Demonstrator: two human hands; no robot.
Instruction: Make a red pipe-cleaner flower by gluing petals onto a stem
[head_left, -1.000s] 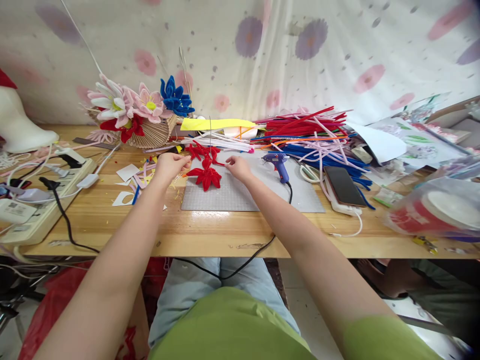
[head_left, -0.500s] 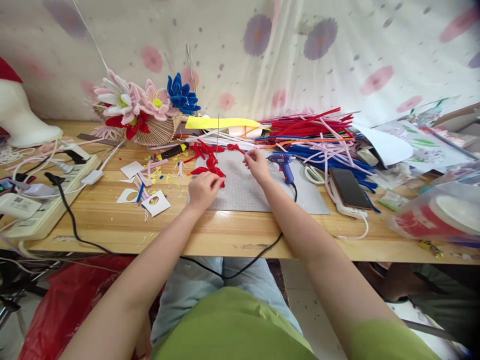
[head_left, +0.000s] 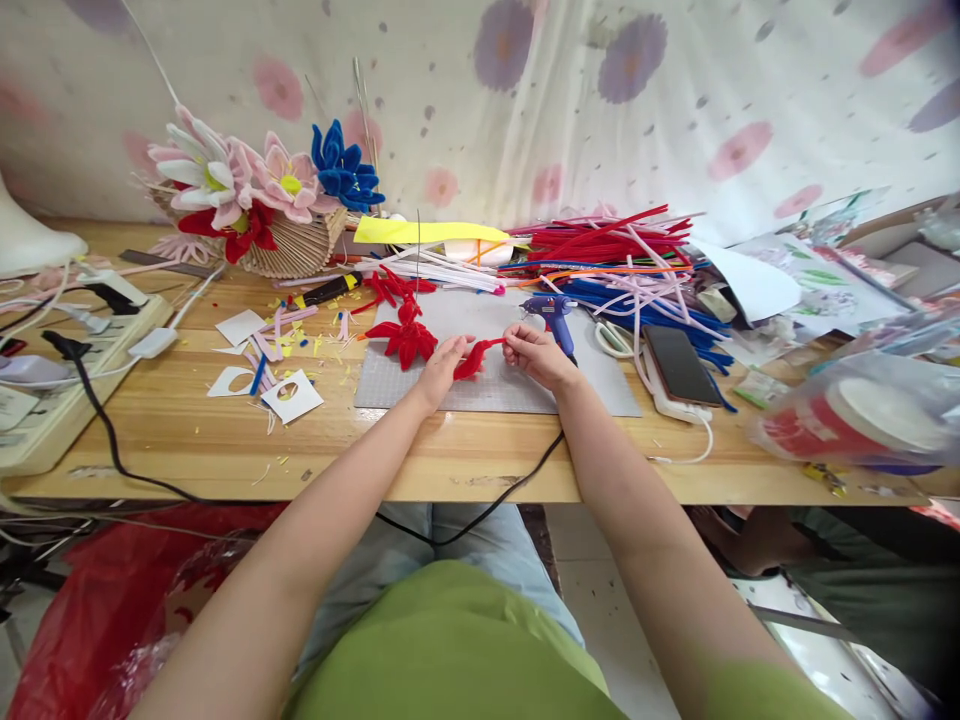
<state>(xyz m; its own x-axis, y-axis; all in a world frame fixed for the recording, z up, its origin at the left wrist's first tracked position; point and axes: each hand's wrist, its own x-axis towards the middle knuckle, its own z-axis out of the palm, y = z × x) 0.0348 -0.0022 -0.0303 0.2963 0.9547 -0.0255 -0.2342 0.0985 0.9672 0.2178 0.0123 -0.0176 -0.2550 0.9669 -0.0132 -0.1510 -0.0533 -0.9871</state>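
Note:
My right hand (head_left: 536, 354) pinches the thin stem of a red fuzzy pipe-cleaner petal (head_left: 471, 362) between thumb and fingertips. At the petal's other end is my left hand (head_left: 442, 374), its fingers fairly straight and closed against the petal; the thumb's grip is partly hidden. Just left of that hand, a red pipe-cleaner flower (head_left: 409, 340) with several petals lies on the grey cutting mat (head_left: 480, 398). More red pipe-cleaner pieces (head_left: 394, 287) lie behind it. A blue-purple glue gun (head_left: 553, 318) rests on the mat beyond my right hand.
Bundled pipe cleaners (head_left: 607, 243) line the back. Scissors (head_left: 613, 338) and a phone (head_left: 681, 365) lie right, near a bagged cup (head_left: 855, 415). Left are cut white cards (head_left: 304, 400), scraps, a power strip (head_left: 90, 395) and finished flowers (head_left: 289, 180). A black cord (head_left: 517, 488) crosses the front edge.
My left hand has left the red flower and moved right to the petal. My right hand has brought the petal nearer, down towards the mat's front. The view has shifted slightly.

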